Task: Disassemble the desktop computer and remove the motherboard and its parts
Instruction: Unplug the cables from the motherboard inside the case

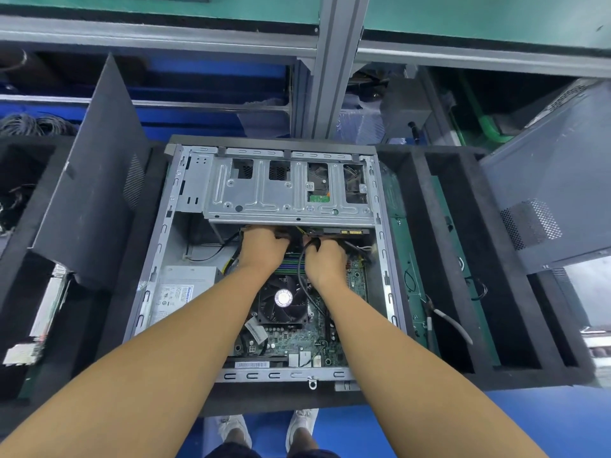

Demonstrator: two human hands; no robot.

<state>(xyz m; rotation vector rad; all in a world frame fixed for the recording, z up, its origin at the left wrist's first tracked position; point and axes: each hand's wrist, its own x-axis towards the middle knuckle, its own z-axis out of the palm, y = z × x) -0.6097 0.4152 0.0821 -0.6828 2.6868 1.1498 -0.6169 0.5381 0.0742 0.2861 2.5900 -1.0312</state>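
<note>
Blue floor [545, 421] seen below black foam-lined counter [456, 378]; grey alu. frame post [334, 61] set behind, w/ green shelf [463, 14] overhead; lighting even.

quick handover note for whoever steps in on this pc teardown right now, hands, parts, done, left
Left hand: reaching under the drive cage, fingers hidden among the black cables; grip unclear.
Right hand: beside it, curled around a black cable.
Case lies open on the foam; a side panel leans at left.
Still installed: motherboard, CPU fan, power supply, drive cage.
Left: free the cables, then remove the parts and the board.
</note>
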